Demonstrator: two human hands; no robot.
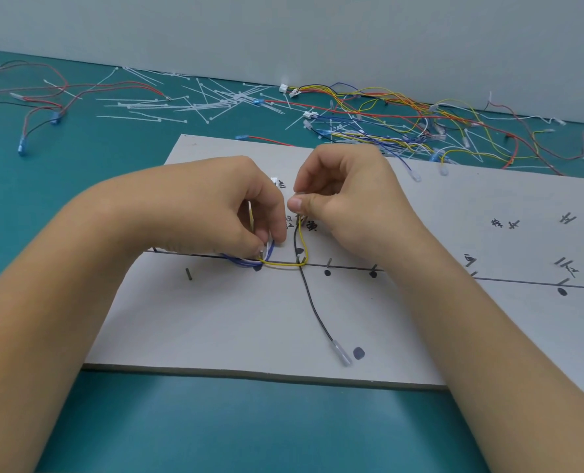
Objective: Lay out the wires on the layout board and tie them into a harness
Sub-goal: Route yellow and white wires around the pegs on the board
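Grey cardboard forms the layout board [215, 319], which lies flat on a teal table [249, 431] under my head camera. A black line [454, 275] is drawn across the board, with short pins [189, 273] and black dots along it and handwritten labels near it.

Both hands meet at the middle of the board, almost touching. My left hand [215, 206] is curled, and its thumb and fingertips pinch a small bunch of blue wires [236, 262] and a white one right at the line. My right hand [345, 199] is curled too, with thumb and forefinger pinching the upper ends of a yellow wire [283, 265] and a black wire [312, 308].

From the left fingertips the yellow wire runs along the line, bends at a pin, and rises to the right hand. From the right hand the black wire drops across the line towards me and ends in a clear terminal [343, 356] just beside a dot.

Behind the board, against a pale wall, I see white cable ties [215, 100] scattered in a heap. A tangle of loose wires [403, 124] in yellow, blue, red and white lies to the right, and red and black wires [45, 93] to the left.
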